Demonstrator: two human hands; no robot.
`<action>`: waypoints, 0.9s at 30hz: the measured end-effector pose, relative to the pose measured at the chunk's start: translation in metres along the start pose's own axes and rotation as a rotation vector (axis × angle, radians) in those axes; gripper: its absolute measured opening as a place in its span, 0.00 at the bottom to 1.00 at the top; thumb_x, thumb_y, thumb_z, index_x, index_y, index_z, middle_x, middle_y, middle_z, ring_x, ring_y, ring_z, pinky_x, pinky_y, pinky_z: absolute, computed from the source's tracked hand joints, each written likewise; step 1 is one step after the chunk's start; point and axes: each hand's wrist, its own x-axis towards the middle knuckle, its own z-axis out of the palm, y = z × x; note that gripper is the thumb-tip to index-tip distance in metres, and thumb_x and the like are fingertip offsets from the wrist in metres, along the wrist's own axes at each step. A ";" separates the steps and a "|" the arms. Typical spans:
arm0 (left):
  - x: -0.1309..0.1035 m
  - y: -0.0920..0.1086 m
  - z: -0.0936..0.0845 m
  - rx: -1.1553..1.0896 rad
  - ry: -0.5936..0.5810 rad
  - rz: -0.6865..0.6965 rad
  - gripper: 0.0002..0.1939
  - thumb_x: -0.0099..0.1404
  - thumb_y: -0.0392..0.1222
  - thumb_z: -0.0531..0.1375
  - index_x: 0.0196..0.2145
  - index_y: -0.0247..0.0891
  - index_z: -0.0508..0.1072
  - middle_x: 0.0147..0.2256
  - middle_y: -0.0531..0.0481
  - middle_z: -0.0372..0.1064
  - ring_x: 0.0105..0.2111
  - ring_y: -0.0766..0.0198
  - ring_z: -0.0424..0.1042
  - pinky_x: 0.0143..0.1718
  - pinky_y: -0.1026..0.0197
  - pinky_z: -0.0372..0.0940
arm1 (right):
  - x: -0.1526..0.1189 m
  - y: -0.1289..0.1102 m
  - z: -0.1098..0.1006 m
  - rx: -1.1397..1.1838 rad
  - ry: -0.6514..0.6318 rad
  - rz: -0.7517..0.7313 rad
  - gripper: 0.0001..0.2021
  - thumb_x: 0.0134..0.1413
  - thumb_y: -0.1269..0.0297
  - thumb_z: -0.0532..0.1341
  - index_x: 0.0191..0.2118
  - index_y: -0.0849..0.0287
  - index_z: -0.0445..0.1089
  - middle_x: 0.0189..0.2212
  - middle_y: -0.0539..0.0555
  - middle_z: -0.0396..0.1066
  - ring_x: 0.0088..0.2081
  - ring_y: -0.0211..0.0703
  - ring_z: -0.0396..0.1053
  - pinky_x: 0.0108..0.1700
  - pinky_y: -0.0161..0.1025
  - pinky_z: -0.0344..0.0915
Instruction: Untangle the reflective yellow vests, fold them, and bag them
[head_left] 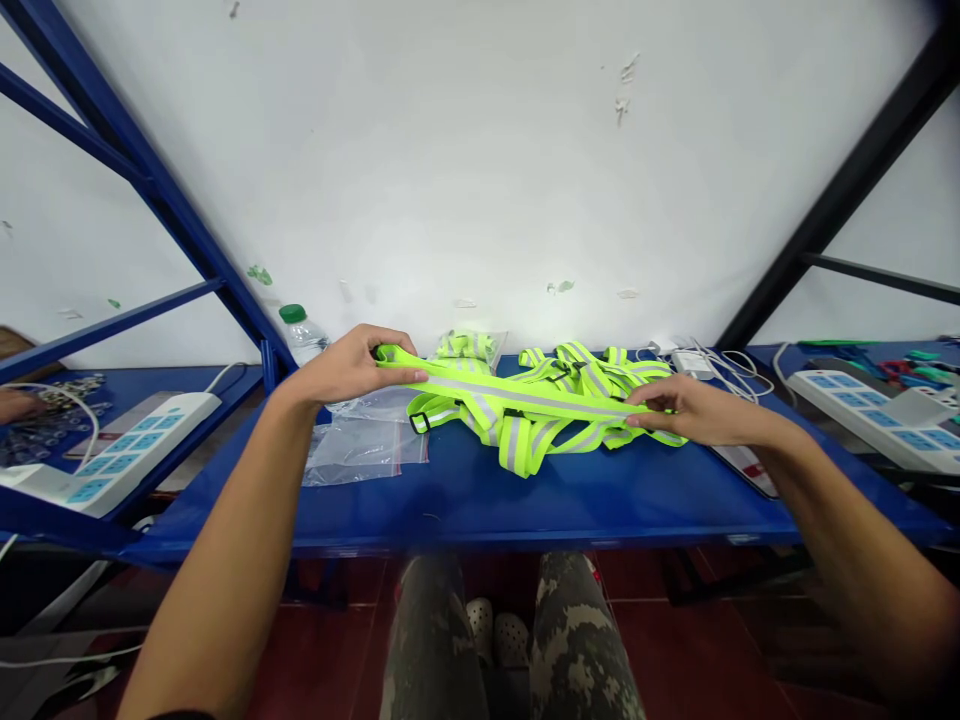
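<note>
A neon yellow strap with a grey reflective stripe (pixel 525 396) is stretched between my two hands above the blue table. My left hand (pixel 360 365) pinches its left end between thumb and fingers. At the right end, my right hand (pixel 675 408) grips it with closed fingertips. Looped straps of the same kind (pixel 581 370) lie in a tangle behind and beneath the stretched part. A black buckle (pixel 419 423) shows at the left of the bunch. Clear plastic bags (pixel 356 450) lie beside the straps, below my left hand.
A bottle with a green cap (pixel 302 335) stands at the back left. Power strips (pixel 142 455) lie on both sides. White cables and a charger (pixel 694 364) sit at the back right, and a flat device (pixel 744 468) lies under my right forearm. Another person's hand (pixel 19 405) shows far left.
</note>
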 end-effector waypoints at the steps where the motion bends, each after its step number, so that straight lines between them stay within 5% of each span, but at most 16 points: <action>1: -0.002 0.002 -0.003 -0.007 0.002 -0.002 0.15 0.55 0.53 0.65 0.31 0.38 0.77 0.23 0.53 0.66 0.21 0.70 0.57 0.22 0.65 0.50 | -0.005 -0.003 -0.009 0.005 0.018 0.009 0.22 0.49 0.44 0.65 0.41 0.58 0.75 0.29 0.54 0.74 0.28 0.41 0.69 0.29 0.35 0.63; 4: 0.003 0.002 -0.007 -0.015 -0.012 0.004 0.15 0.56 0.54 0.65 0.32 0.38 0.76 0.24 0.52 0.67 0.22 0.69 0.59 0.22 0.65 0.51 | -0.010 -0.009 -0.036 -0.033 0.049 -0.017 0.29 0.51 0.48 0.66 0.56 0.56 0.67 0.43 0.58 0.75 0.38 0.44 0.72 0.35 0.37 0.67; 7: 0.033 -0.005 -0.008 0.008 -0.022 0.022 0.17 0.56 0.54 0.66 0.32 0.37 0.75 0.25 0.52 0.67 0.24 0.69 0.61 0.25 0.65 0.54 | 0.014 -0.016 -0.061 -0.246 0.044 -0.010 0.25 0.50 0.47 0.65 0.49 0.61 0.74 0.38 0.58 0.76 0.33 0.40 0.71 0.33 0.39 0.65; 9: 0.062 -0.006 -0.015 0.028 0.100 0.029 0.18 0.55 0.55 0.66 0.31 0.35 0.74 0.24 0.54 0.65 0.24 0.69 0.59 0.26 0.65 0.55 | 0.040 -0.027 -0.078 -0.400 0.133 0.053 0.26 0.50 0.46 0.63 0.42 0.67 0.77 0.29 0.55 0.76 0.27 0.35 0.67 0.31 0.39 0.60; 11: 0.088 0.001 -0.030 0.053 0.412 0.089 0.20 0.57 0.56 0.66 0.33 0.34 0.72 0.24 0.58 0.62 0.26 0.71 0.56 0.27 0.66 0.53 | 0.063 -0.043 -0.097 -0.509 0.440 0.085 0.32 0.51 0.42 0.58 0.43 0.71 0.75 0.31 0.54 0.75 0.29 0.35 0.67 0.32 0.41 0.57; 13: 0.101 0.015 -0.051 0.065 0.729 0.217 0.20 0.58 0.55 0.65 0.34 0.34 0.71 0.26 0.60 0.58 0.27 0.73 0.54 0.29 0.68 0.53 | 0.073 -0.062 -0.113 -0.591 0.847 -0.047 0.37 0.53 0.39 0.52 0.46 0.74 0.73 0.37 0.55 0.75 0.37 0.39 0.69 0.34 0.43 0.55; 15: 0.097 0.029 -0.067 0.099 0.874 0.341 0.16 0.60 0.50 0.64 0.37 0.33 0.71 0.29 0.59 0.59 0.29 0.74 0.57 0.31 0.69 0.54 | 0.068 -0.078 -0.117 -0.621 1.136 -0.221 0.36 0.57 0.40 0.49 0.48 0.73 0.71 0.42 0.54 0.73 0.43 0.42 0.68 0.35 0.45 0.55; 17: 0.077 0.036 -0.070 0.137 0.932 0.389 0.13 0.60 0.46 0.64 0.36 0.34 0.71 0.30 0.58 0.58 0.29 0.73 0.59 0.33 0.68 0.55 | 0.055 -0.083 -0.103 -0.663 1.235 -0.318 0.29 0.60 0.48 0.51 0.49 0.72 0.71 0.42 0.54 0.71 0.42 0.42 0.68 0.36 0.44 0.56; 20: 0.034 0.021 -0.040 0.156 0.808 0.316 0.09 0.60 0.44 0.64 0.32 0.38 0.69 0.28 0.56 0.60 0.27 0.69 0.59 0.32 0.64 0.56 | 0.034 -0.062 -0.047 -0.751 1.119 -0.319 0.15 0.57 0.63 0.56 0.42 0.69 0.73 0.32 0.55 0.70 0.35 0.40 0.67 0.36 0.41 0.59; 23: -0.005 -0.019 0.022 0.182 0.512 0.207 0.06 0.60 0.40 0.62 0.30 0.37 0.68 0.31 0.52 0.65 0.31 0.65 0.62 0.36 0.61 0.59 | 0.020 -0.018 0.027 -0.694 0.757 -0.241 0.09 0.51 0.67 0.59 0.38 0.63 0.71 0.32 0.55 0.69 0.32 0.42 0.66 0.33 0.38 0.60; 27: -0.040 -0.060 0.096 0.340 0.131 0.051 0.03 0.59 0.33 0.56 0.30 0.39 0.66 0.31 0.49 0.67 0.36 0.58 0.64 0.39 0.57 0.60 | 0.005 0.023 0.102 -0.732 0.318 -0.186 0.05 0.48 0.72 0.59 0.33 0.60 0.69 0.37 0.59 0.70 0.42 0.51 0.67 0.44 0.44 0.63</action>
